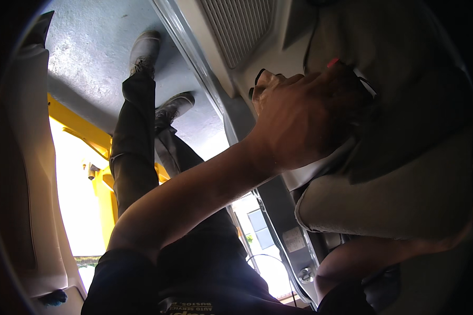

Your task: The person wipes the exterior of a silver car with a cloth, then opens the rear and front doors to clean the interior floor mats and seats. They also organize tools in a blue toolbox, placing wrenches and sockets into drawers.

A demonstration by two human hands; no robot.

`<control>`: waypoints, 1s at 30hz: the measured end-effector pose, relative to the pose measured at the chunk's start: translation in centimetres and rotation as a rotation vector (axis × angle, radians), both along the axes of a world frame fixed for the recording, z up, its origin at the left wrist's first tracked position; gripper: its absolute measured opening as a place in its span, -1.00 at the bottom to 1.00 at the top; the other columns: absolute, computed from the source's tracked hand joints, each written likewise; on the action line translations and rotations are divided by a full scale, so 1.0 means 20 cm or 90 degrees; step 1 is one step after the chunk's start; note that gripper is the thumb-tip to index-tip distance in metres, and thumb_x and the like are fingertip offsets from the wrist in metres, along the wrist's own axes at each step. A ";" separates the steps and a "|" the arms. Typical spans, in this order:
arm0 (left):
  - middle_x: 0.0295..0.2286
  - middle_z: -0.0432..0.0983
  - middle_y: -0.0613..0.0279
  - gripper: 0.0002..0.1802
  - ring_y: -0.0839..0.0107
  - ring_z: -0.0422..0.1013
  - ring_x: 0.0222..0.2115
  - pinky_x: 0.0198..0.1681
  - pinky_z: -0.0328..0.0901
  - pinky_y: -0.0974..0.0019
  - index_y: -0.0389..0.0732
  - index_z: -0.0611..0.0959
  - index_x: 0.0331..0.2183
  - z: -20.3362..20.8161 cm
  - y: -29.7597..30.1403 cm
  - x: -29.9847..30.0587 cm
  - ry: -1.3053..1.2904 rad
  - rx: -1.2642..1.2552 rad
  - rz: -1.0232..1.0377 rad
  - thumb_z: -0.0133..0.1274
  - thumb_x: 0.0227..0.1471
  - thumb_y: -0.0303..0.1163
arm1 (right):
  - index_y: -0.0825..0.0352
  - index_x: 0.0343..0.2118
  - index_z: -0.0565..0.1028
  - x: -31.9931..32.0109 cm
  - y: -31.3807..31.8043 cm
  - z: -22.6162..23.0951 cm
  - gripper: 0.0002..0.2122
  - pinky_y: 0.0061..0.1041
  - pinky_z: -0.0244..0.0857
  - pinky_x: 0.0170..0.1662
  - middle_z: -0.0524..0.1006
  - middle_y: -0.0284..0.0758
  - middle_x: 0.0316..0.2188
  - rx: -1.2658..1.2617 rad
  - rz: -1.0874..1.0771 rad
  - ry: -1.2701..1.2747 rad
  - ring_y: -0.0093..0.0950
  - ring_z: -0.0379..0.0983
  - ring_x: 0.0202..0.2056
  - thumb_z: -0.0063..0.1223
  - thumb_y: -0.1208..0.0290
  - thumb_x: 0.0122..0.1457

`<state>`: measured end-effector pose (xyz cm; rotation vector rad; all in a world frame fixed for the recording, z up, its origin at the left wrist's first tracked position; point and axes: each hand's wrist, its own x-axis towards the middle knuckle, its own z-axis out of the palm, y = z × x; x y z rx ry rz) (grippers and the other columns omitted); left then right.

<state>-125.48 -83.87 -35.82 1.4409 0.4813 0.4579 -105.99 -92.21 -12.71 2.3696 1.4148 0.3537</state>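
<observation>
Evidently, in the head view, the person leans in at an open vehicle doorway. The left hand (pixel 299 118), upper centre-right of the frame, has its fingers curled; its grip appears closed round a dark object with a red tip (pixel 333 62), just above the knuckles. Most of that object is hidden by the hand and shadow, so its kind cannot be told. It looks compact and hard-surfaced, probably light enough for one hand, perhaps a little slick; its middle seems the sound place to hold.

Right of centre lies a beige upholstered seat section (pixel 383 207), its rounded edge facing the frame's middle. It looks padded and soft on a firmer base, likely grippy rather than slippery; the rounded edge offers the best purchase, while the cloth may snag or mark. Along its lower side the right forearm (pixel 373 260) runs toward the right rim, where the right hand (pixel 460 236) fades into darkness: whether its grip is released or clenched, I cannot tell. A ribbed grey trim panel (pixel 240 29) sits at the top centre.
</observation>
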 end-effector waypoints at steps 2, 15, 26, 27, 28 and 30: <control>-0.02 0.48 0.12 -0.64 0.14 0.54 -0.15 -0.13 0.46 0.11 -0.02 0.75 -0.14 0.03 -0.02 -0.02 0.017 0.006 -0.039 0.22 -0.09 -0.39 | 0.14 0.05 0.62 -0.01 0.00 0.00 -0.67 -0.34 0.41 0.12 0.61 -0.22 0.00 0.000 0.004 0.000 -0.27 0.56 0.02 -0.14 0.46 0.34; 0.12 0.32 0.02 -0.55 0.06 0.48 -0.16 -0.11 0.42 0.08 -0.14 0.63 0.01 0.22 -0.03 -0.10 0.116 -0.078 -0.187 0.13 0.04 -0.27 | 0.17 0.04 0.62 0.02 0.01 -0.03 -0.69 -0.35 0.44 0.08 0.63 -0.26 -0.03 -0.025 0.025 0.012 -0.28 0.58 -0.02 -0.14 0.44 0.36; -0.01 0.47 -0.08 -0.56 0.05 0.56 -0.15 -0.19 0.52 0.08 -0.10 0.57 0.05 -0.03 0.13 0.04 -0.009 -0.085 -0.150 0.03 0.09 -0.45 | 0.20 0.02 0.63 0.01 0.03 -0.09 -0.70 -0.35 0.46 0.04 0.65 -0.29 -0.06 0.000 0.053 -0.014 -0.30 0.60 -0.06 -0.14 0.43 0.37; -0.07 0.52 -0.02 -0.60 0.13 0.56 -0.14 -0.20 0.53 0.14 -0.12 0.60 0.00 -0.04 0.14 0.08 0.043 -0.083 -0.144 0.07 0.08 -0.48 | 0.20 0.02 0.63 0.02 0.03 -0.10 -0.70 -0.35 0.47 0.04 0.65 -0.29 -0.07 0.006 0.056 -0.017 -0.30 0.60 -0.06 -0.14 0.43 0.37; -0.13 0.56 0.04 -0.65 0.20 0.56 -0.12 -0.21 0.54 0.21 -0.13 0.63 -0.05 -0.04 0.15 0.13 0.109 -0.086 -0.164 0.10 0.08 -0.51 | 0.20 0.02 0.63 0.02 0.03 -0.10 -0.70 -0.35 0.47 0.04 0.65 -0.29 -0.07 0.013 0.059 -0.020 -0.30 0.60 -0.06 -0.14 0.43 0.37; -0.21 0.60 0.10 -0.71 0.29 0.55 -0.10 -0.23 0.55 0.28 -0.15 0.68 -0.11 -0.07 0.16 0.22 0.206 -0.004 -0.246 0.16 0.07 -0.53 | 0.21 0.01 0.63 0.03 0.03 -0.11 -0.70 -0.35 0.47 0.03 0.66 -0.30 -0.08 0.028 0.064 -0.032 -0.30 0.60 -0.07 -0.14 0.42 0.38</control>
